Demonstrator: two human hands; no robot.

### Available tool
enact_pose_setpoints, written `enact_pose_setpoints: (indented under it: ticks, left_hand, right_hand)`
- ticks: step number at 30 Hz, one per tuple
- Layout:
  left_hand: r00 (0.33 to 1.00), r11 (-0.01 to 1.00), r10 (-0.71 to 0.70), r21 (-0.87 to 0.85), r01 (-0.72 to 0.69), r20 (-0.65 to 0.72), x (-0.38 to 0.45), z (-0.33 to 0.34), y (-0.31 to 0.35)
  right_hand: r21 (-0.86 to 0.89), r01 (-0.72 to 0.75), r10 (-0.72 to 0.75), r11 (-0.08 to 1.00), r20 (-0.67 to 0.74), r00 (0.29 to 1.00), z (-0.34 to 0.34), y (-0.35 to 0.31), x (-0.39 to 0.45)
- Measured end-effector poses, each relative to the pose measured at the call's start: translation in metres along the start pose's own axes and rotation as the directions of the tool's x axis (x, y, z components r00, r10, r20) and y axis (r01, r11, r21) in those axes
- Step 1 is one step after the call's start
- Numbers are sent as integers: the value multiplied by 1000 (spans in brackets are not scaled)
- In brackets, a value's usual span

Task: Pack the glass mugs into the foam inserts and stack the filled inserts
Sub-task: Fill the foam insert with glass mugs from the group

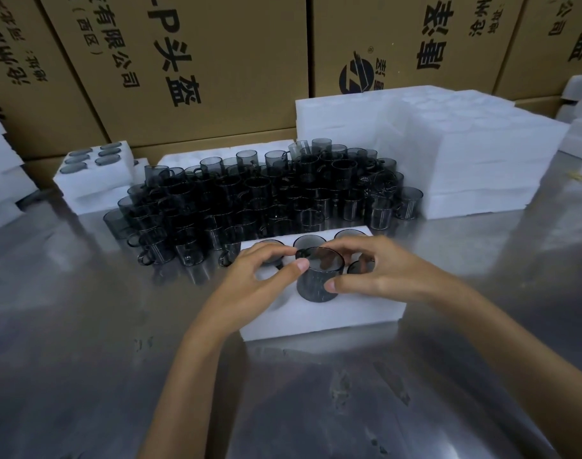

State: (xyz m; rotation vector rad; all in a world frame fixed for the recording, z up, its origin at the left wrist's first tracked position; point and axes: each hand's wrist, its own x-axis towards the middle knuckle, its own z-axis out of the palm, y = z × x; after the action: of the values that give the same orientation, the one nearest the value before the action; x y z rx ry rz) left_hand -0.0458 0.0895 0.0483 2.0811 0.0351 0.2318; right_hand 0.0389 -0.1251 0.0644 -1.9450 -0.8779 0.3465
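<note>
Gripping a smoky glass mug (319, 276) between them, left hand (266, 276) and right hand (379, 273) are seating it in a white foam insert (316, 321).

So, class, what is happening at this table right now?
A person is packing smoky glass mugs into a white foam insert on a metal table. Both the left hand and the right hand grip one mug, which stands partly down in a front hole. Mugs already sit in the back holes. A big cluster of loose mugs waits behind, with a filled insert at the left and stacked foam at the right.
</note>
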Motion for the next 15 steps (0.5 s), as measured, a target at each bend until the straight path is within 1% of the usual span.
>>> enact_pose_setpoints:
  ticks: [5, 9, 12, 15]
  left_hand:
    - [999, 999, -9, 42, 11, -50, 2, 6, -4]
    - [998, 995, 36, 93, -31, -44, 0, 7, -5]
    - [999, 995, 34, 94, -31, -34, 0, 6, -6]
    - [999, 996, 27, 82, -24, -36, 0, 5, -4]
  right_hand:
    - [-37, 17, -18, 999, -24, 1000, 3, 5, 3]
    - [-71, 30, -30, 997, -1, 1000, 3, 9, 4]
    - [-94, 23, -21, 995, 23, 1000, 3, 11, 6]
    - [-76, 29, -28, 997, 4, 1000, 3, 10, 7]
